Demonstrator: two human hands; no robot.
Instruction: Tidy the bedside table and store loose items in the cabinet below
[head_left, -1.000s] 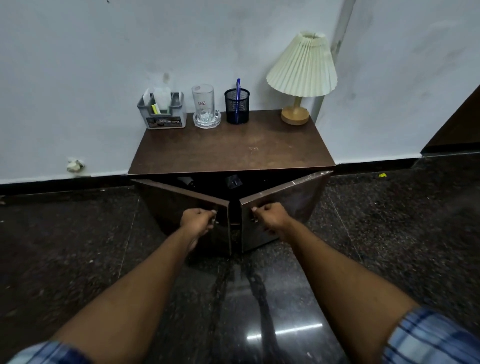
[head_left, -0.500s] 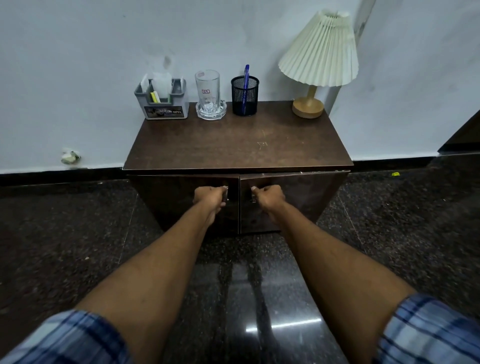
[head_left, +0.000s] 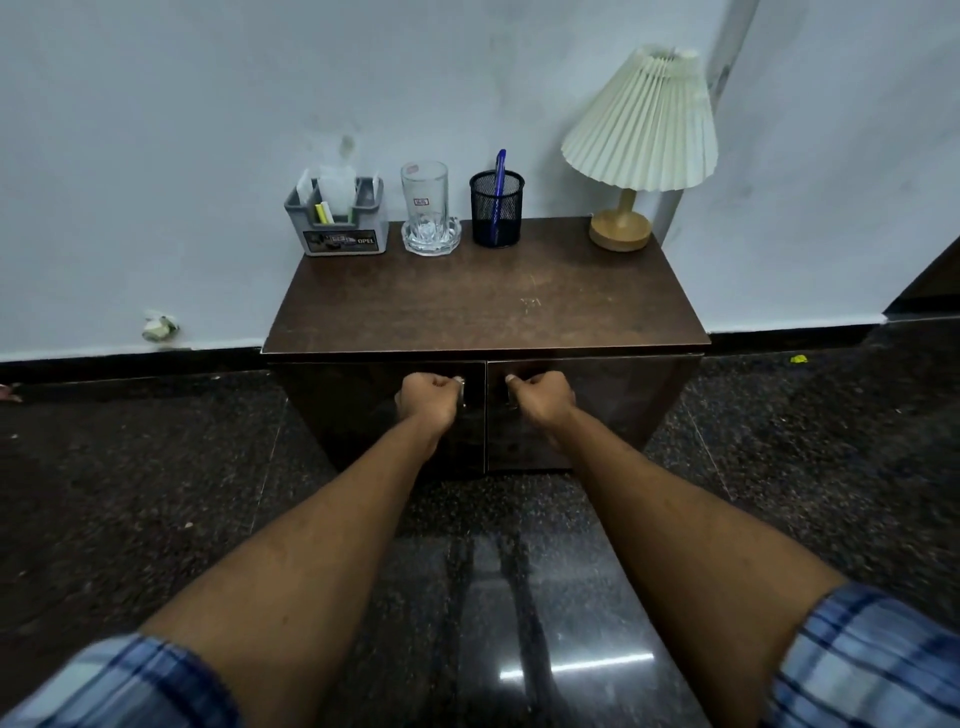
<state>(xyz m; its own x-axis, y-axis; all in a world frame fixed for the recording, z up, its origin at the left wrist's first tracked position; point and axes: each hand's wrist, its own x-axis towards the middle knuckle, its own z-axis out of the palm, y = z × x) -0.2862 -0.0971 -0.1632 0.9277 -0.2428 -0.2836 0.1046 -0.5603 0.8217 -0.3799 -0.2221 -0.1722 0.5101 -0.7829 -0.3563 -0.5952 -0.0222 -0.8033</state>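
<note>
Gripping handles (head_left: 461, 392), L hand (head_left: 427, 402) left door (head_left: 353, 415), R hand (head_left: 543, 400) right door (head_left: 623, 410), doors shut flush, items (head_left: 425, 208) along tabletop's (head_left: 483, 306) rear edge

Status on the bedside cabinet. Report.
Left hand grips left door handle, right hand grips right door handle. Both cabinet doors closed. Organizer, glass, pen cup, lamp along tabletop rear. Nothing blocks the doors.

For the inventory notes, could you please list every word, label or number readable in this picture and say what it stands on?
"OPEL": on the label on the front of the grey organiser.
The rest of the print on that label is too blurred to read.
The small red label on the glass is too small to read.
No other text shows.
</note>
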